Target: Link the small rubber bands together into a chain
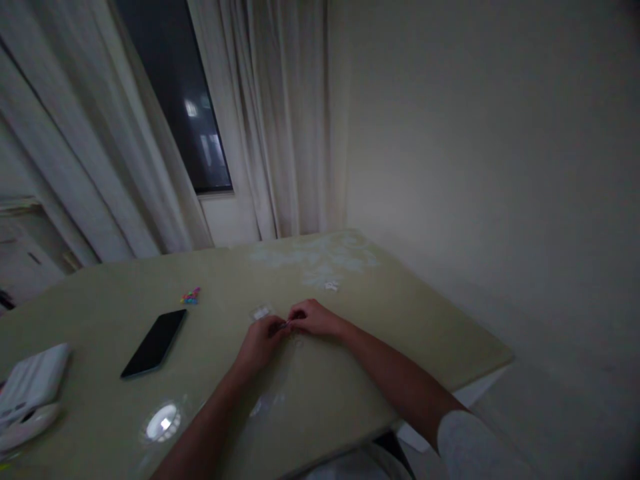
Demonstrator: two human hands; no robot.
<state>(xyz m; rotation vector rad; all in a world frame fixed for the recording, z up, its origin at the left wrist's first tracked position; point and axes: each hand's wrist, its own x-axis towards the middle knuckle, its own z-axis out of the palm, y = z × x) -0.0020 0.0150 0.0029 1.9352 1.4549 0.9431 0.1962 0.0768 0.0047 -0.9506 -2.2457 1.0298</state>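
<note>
Over the middle of the table, my left hand [261, 341] and my right hand [316, 318] meet fingertip to fingertip. Both are closed in a pinch on something small and thin between them, too small to name. Just behind my left hand lies a small clear piece with a whitish middle [261, 312]. Faint ring-like clear shapes [297, 341] show on the table under my fingers. Beyond my right hand sits a little group of white pieces [331, 286].
Left of my hands are a dark phone [156, 343] and a small heap of colourful pieces [191, 296]. A round shiny clear object [163, 422] lies near my left forearm. White objects [34, 380] stand at the far left of the table [400, 347]. A wall [480, 167] borders its right side.
</note>
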